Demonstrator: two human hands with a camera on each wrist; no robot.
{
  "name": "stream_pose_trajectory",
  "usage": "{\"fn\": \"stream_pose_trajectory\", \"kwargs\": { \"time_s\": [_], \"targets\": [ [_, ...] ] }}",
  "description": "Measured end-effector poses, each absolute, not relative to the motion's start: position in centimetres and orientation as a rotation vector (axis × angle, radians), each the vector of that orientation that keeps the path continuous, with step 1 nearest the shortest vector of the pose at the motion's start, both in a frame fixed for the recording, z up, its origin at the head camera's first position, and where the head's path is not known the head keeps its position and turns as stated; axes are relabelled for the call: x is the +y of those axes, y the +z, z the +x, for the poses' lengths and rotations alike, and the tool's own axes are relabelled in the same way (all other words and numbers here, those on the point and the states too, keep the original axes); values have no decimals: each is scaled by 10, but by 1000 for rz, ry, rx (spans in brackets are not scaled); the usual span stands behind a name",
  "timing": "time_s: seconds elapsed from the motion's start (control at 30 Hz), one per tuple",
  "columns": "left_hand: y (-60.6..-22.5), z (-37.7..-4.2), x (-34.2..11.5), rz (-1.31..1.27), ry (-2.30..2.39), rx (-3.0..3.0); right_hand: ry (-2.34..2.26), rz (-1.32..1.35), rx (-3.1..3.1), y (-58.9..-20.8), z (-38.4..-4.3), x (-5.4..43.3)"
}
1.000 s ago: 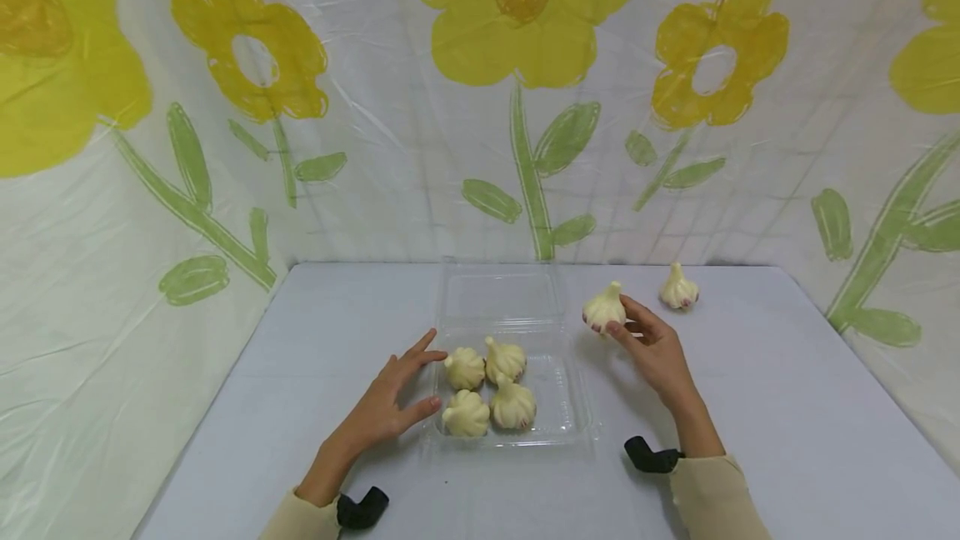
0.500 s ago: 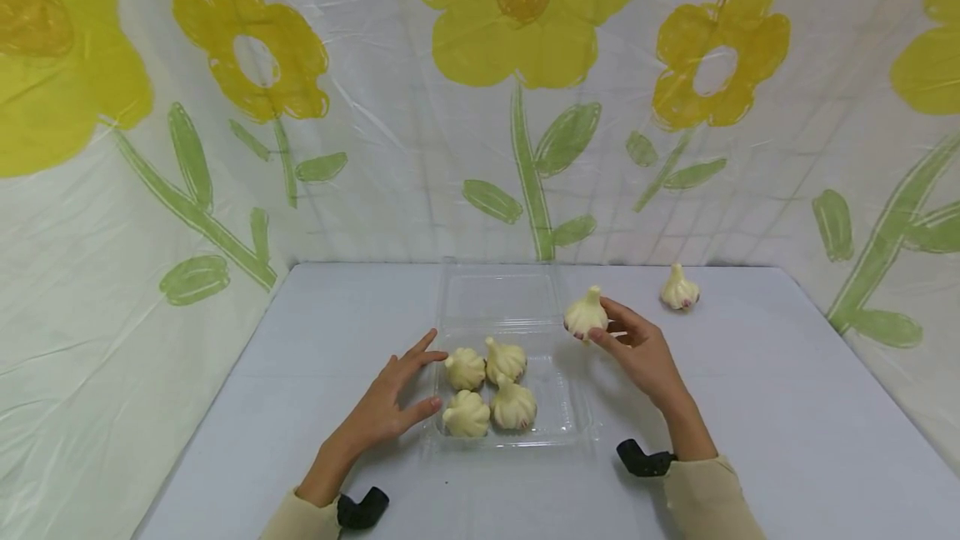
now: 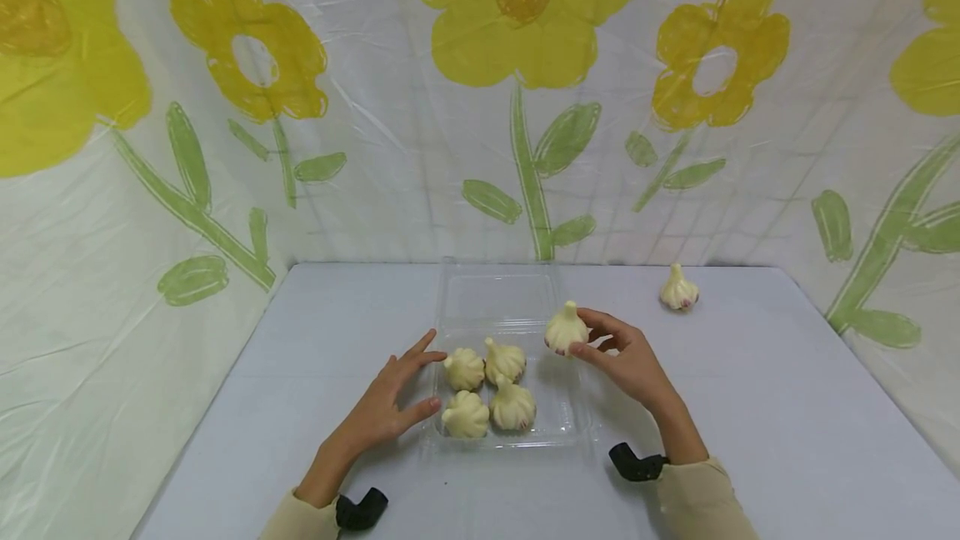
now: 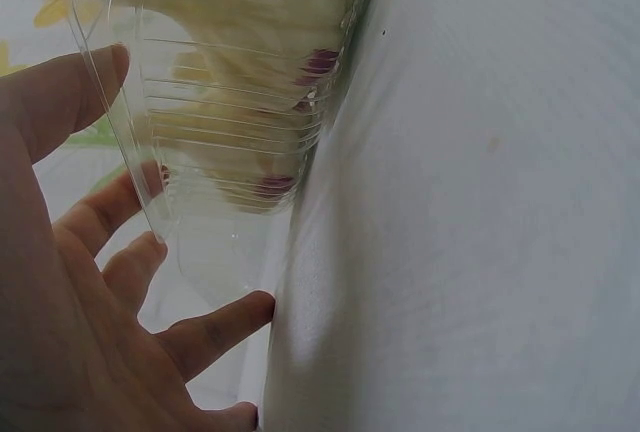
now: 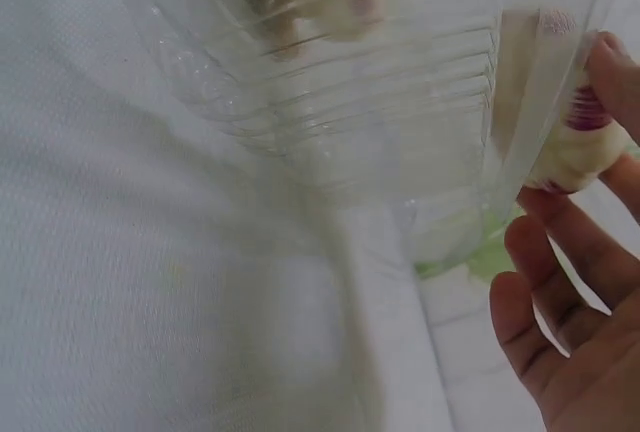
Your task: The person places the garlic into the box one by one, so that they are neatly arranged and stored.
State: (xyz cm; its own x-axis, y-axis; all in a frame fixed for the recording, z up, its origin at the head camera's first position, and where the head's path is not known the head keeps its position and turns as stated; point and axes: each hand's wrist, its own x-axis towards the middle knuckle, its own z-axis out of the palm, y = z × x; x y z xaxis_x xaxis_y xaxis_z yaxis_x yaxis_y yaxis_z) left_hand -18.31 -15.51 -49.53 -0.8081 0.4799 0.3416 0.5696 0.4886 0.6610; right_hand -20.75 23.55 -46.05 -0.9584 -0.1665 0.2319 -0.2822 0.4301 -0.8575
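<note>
A clear plastic clamshell box (image 3: 551,432) lies on the table with its lid (image 3: 498,294) folded back. Several garlic bulbs (image 3: 513,405) fill its left and middle part. My right hand (image 3: 633,365) pinches another garlic bulb (image 3: 566,330) between thumb and fingers, above the box's back right portion; the right wrist view shows this bulb (image 5: 580,142) past the box wall. At the box's left side, my left hand (image 3: 386,407) has its fingers spread, and in the left wrist view its thumb and some fingertips (image 4: 118,60) touch or nearly touch the rim.
One more garlic bulb (image 3: 678,290) stands at the table's back right. A white cloth covers the table (image 3: 315,323). Behind it hangs a curtain (image 3: 375,190) with painted yellow flowers. A black wrist-camera mount (image 3: 637,463) sticks out at each sleeve.
My right hand has carried its garlic bulb left and slightly down, from beside the box to over its back right part. The left hand has stayed in place.
</note>
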Motion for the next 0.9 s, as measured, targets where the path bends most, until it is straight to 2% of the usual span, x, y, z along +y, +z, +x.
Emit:
{"fn": "stream_pose_trajectory", "kwargs": {
  "time_s": [0.9],
  "targets": [
    [-495,-182,-155,-926,-1221,-2611,1403,594,-2698,-465,-201,223]
  ]
}}
